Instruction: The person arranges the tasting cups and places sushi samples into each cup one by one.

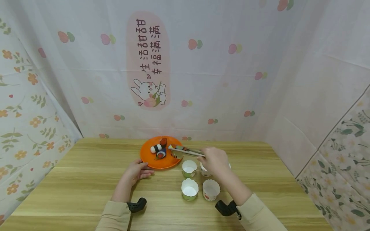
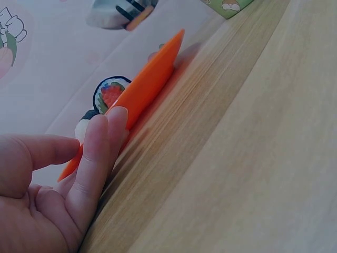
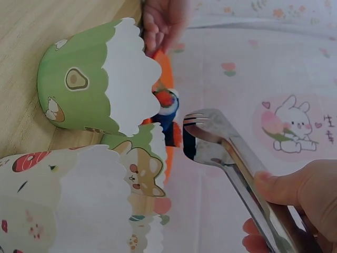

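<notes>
My left hand (image 1: pixel 135 173) pinches the near-left rim of an orange plate (image 1: pixel 148 157), thumb above and fingers beneath; in the left wrist view the plate (image 2: pixel 152 79) looks tilted. On it lie toy sushi pieces: a white one with a black band (image 1: pixel 156 148), a dark-wrapped roll (image 1: pixel 161 154) with red and green filling, and a red-topped piece (image 1: pixel 163 142). My right hand (image 1: pixel 214 160) grips metal tongs (image 3: pixel 239 174), one arm ending in fork tines. Their tips reach over the plate's right side; I cannot tell whether they hold anything.
Several paper cups stand right of the plate: green ones (image 1: pixel 189 170) (image 1: pixel 189 190) on the left, white patterned ones (image 1: pixel 211 190) on the right, partly beneath my right forearm. Patterned curtains (image 1: pixel 202 80) hang behind and beside the wooden table (image 1: pixel 86 179).
</notes>
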`<state>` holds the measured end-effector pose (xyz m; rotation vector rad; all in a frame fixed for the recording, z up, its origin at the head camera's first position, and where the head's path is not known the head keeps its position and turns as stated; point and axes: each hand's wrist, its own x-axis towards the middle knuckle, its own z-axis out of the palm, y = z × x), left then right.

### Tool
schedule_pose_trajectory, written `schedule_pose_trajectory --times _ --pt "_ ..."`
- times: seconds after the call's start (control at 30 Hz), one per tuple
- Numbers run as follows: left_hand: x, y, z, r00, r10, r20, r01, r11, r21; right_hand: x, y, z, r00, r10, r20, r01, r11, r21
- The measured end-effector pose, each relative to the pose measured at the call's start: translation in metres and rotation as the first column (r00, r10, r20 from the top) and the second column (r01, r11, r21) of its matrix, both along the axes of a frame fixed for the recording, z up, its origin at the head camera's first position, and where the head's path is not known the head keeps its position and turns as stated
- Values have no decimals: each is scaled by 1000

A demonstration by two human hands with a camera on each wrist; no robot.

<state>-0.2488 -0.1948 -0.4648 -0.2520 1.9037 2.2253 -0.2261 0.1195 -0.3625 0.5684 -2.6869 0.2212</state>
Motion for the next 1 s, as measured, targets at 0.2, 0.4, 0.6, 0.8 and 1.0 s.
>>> schedule_pose_trajectory --times 0.2,0.4,0.6,0.8,1.0 --pt "0 0 0 1000 0 -1 0 1000 -2 6 8 1 999 -2 -45 1 1000 -30" --pt "1 0 2 1000 6 4 -6 1000 -7 15 14 3 999 -10 -42 8 999 -47" --pt "2 1 2 1000 15 12 -15 1000 -15 26 22 4 999 -20 -39 18 998 -57" --pt "1 1 2 1000 21 16 -20 1000 -17 36 31 2 998 -13 -58 8 997 -83" --pt "1 1 1 1000 20 19 -20 1000 -18 41 41 -1 993 4 -117 -14 996 -85"
